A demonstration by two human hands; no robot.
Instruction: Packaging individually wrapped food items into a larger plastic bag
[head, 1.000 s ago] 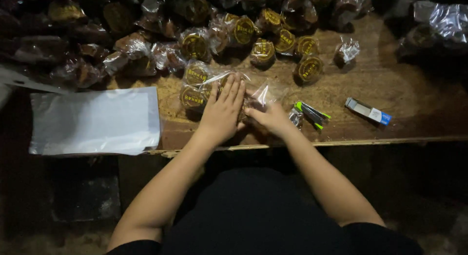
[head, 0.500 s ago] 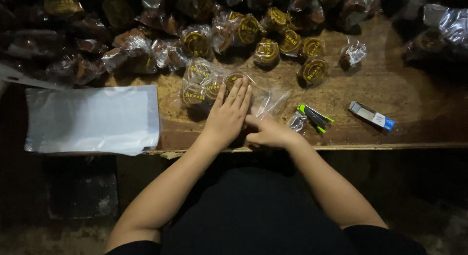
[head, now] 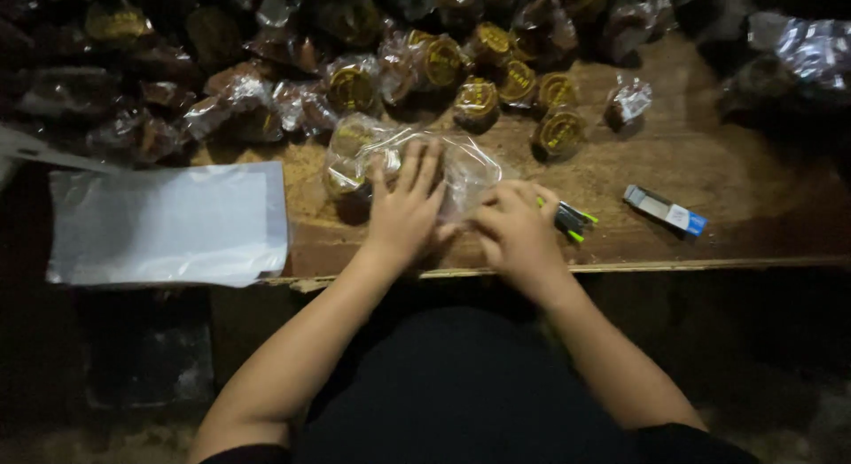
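A clear plastic bag (head: 355, 149) holding round dark cakes with yellow tops lies on the wooden table (head: 709, 176) near its front edge. My left hand (head: 403, 211) rests flat on the bag, fingers spread, pressing it down. Beside it, my right hand (head: 514, 229) is curled, pinching the bag's right end with its fingertips. Just right of that hand lies a dark pen with green tips (head: 574, 220).
Several wrapped cakes (head: 558, 132) are heaped along the back of the table. A stack of flat white bags (head: 168, 220) lies at the left, overhanging the edge. A small blue-and-white box (head: 665, 210) sits at the right. Below the table edge is dark.
Both hands stayed on the clear bag. The left hand slid a little further over it and the right hand closed up at the bag's end.
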